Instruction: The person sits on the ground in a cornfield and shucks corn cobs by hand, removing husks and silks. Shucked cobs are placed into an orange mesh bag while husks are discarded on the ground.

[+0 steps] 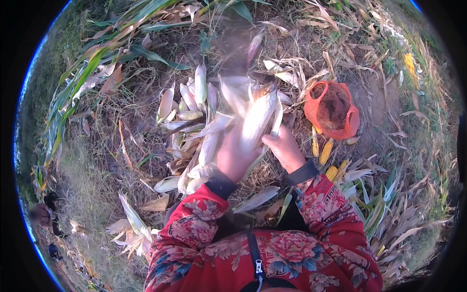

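An ear of corn in pale husk (258, 115) is held upright before me, with dark silk at its tip and a little orange kernel showing. My left hand (235, 151) is wrapped round its lower part, slightly blurred. On the ear's right side, my right hand (282, 146) pinches a strip of husk (278, 118) between thumb and fingers. Just left of the hands lies a pile of unhusked corn ears (189, 95), some whitish, some purplish. Bare yellow cobs (325, 151) lie on the ground to the right of my right hand.
A red plastic bag (350, 120) filled with brown corn silk stands at the right. Loose husks (397, 219) are heaped at lower right. Green corn stalks and leaves (80, 76) lie along the upper left. Another person (42, 215) is at the far left edge. Dry grass covers much of the ground.
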`<state>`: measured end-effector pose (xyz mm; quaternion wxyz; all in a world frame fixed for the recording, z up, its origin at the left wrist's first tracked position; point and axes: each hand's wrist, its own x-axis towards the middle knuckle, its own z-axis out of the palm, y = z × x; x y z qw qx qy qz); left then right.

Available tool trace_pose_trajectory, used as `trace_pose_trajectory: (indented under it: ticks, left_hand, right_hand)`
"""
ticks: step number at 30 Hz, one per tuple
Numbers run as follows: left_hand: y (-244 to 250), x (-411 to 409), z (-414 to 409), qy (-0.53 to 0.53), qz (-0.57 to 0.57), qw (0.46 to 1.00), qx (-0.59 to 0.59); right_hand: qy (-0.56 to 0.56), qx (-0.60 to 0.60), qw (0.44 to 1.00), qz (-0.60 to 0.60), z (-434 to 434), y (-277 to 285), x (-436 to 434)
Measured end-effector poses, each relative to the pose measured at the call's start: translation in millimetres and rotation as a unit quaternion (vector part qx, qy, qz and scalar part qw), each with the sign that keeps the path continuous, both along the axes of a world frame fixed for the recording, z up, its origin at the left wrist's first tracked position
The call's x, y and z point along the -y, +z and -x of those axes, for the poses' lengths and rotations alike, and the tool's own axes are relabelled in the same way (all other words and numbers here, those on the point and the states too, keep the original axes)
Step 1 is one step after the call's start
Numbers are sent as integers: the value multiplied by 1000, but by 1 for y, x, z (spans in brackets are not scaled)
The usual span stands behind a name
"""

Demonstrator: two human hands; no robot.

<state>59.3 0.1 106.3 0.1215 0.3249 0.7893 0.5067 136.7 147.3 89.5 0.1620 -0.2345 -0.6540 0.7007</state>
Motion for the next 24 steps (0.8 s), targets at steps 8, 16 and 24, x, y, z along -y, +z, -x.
trace_pose_trajectory:
  ticks: [8,16,24]
  left_hand:
    - [-21,-1,11,-70,-150,959,229]
    - [-11,7,22,-137,-280,794,522]
    - [-35,-1,32,-44,-272,854,441]
  right_hand:
    - [-20,-17,989,143,0,6,-1]
    - [-27,-101,972,209,-4,22,12]
    - [6,-108,970,219,-11,36,35]
